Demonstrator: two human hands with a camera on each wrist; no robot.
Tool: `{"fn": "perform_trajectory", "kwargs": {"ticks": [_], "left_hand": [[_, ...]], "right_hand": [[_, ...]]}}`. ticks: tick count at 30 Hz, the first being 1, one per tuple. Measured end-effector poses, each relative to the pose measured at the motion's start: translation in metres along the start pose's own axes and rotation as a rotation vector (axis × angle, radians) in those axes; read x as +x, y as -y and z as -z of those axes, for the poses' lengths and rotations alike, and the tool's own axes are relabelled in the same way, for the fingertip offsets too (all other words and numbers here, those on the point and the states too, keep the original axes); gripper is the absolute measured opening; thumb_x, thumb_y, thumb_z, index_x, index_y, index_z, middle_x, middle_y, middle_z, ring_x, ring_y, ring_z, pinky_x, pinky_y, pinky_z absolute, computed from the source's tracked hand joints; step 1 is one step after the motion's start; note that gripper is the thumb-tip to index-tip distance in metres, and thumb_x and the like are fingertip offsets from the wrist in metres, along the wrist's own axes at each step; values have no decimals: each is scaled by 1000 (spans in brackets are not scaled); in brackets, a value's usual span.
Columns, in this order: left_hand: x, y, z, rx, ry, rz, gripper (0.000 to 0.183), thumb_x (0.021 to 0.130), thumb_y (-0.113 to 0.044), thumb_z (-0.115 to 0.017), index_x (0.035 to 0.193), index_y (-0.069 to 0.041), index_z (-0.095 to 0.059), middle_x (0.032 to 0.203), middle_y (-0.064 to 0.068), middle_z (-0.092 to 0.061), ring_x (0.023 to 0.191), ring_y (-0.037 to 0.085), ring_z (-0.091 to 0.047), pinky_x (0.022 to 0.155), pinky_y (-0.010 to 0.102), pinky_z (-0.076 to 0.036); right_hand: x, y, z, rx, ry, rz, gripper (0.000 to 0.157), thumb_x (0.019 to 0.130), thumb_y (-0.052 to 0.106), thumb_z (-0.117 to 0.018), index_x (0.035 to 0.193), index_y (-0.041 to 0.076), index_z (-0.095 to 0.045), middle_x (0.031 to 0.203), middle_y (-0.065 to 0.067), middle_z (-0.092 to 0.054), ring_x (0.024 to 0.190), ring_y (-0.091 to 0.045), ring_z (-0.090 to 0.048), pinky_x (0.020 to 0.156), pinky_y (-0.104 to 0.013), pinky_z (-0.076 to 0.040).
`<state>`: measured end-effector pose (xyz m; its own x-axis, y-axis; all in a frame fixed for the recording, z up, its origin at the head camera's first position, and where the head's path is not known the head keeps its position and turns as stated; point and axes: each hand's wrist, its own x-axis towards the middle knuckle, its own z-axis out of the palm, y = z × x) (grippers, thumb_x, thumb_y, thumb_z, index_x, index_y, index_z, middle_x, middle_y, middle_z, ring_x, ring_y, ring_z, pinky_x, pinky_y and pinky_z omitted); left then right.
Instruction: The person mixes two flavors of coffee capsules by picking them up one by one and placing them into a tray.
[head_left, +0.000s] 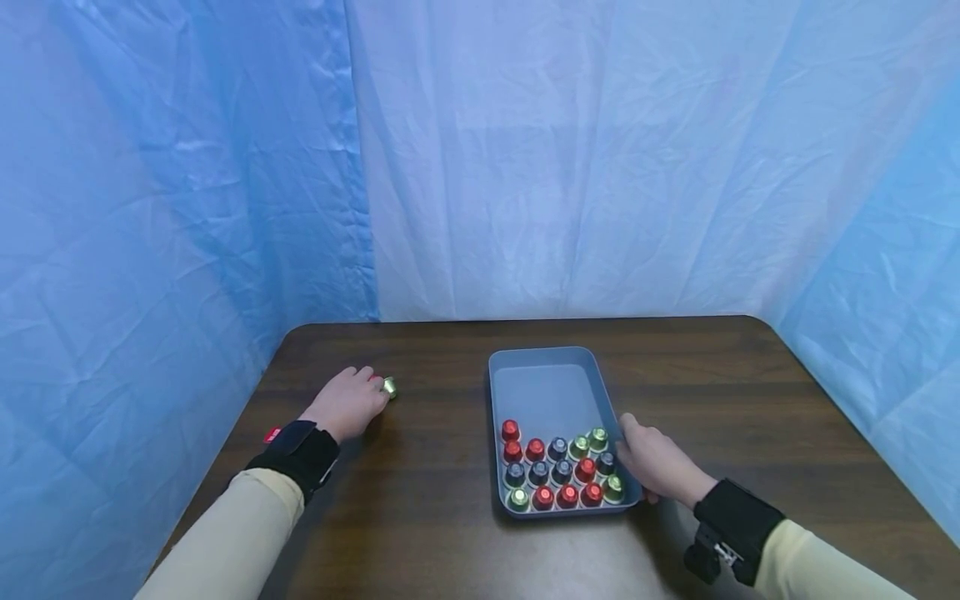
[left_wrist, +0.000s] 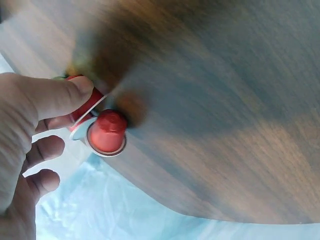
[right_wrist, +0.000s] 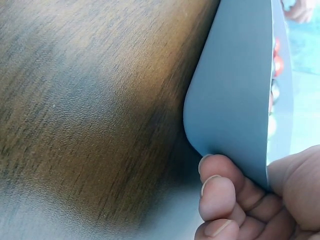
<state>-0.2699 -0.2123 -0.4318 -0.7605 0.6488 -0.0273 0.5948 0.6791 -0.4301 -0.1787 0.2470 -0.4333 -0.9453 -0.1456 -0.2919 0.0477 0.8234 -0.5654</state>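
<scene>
My left hand [head_left: 348, 404] is over the left part of the table, pinching a red coffee capsule [left_wrist: 86, 107] between thumb and forefinger. A second red capsule [left_wrist: 107, 131] stands right against it in the left wrist view, rim toward the camera. In the head view a green capsule [head_left: 389, 387] shows just past the fingertips. My right hand [head_left: 660, 460] grips the right side wall of the grey-blue tray [head_left: 547, 379], thumb over the rim and fingers curled outside near the corner. Rows of red, green and dark blue capsules [head_left: 562, 472] stand in the tray's near half.
The dark wooden table [head_left: 427, 467] carries the tray right of its middle. Light blue curtains [head_left: 480, 167] hang behind it and along both sides. Black straps with devices [head_left: 738, 529] sit on both wrists.
</scene>
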Motion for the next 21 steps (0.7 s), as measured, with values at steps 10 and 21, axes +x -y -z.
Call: {"fn": "perform_trajectory", "kwargs": {"ticks": [10,21], "left_hand": [[5,-10,42,-222,-66,10,20,82,-19,-85,95,-13,-70,89,2,-65,83,24,-58,77,39,-52],[22,-29,83,-605,34,40,23,85,-23,-84,98,-19,-66,88,-7,-58,83,14,-51,76,31,-50]], "right_hand": [[0,1,1,3,-1,2,30,102,10,-59,125,-3,-44,87,-13,-59,50,-22,-59,49,-36,-51],[-1,1,-1,16,-7,17,22,102,7,-58,119,0,-45,83,-12,-57,48,-23,-58,47,-36,-49]]}}
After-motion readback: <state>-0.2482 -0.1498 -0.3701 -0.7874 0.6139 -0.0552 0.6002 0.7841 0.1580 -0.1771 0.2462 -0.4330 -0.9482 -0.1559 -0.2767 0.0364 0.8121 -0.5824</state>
